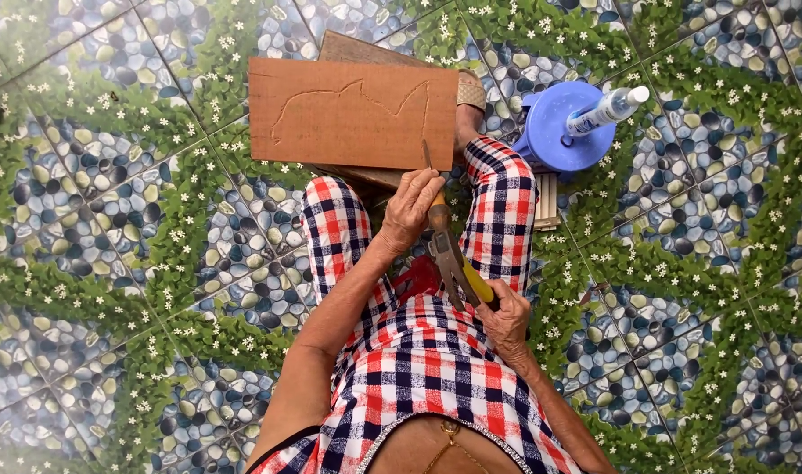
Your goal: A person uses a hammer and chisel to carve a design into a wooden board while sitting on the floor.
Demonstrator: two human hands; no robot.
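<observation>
Fingers of the left hand (411, 207) curl around a chisel (432, 189), tip on the wooden board (352, 112) at upper centre. The right hand (504, 318) grips a yellow-handled hammer (454, 263). Pebble-and-leaf floor tiles (111, 219) fill the frame. A white bottle (607, 110) with a blue label lies on a blue stool (559, 132), upper right; the board's support is mostly hidden.

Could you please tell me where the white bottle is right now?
In the head view, the white bottle lies on top of the blue plastic stool, upper right, just right of the wooden board and the person's checked trouser leg.
</observation>
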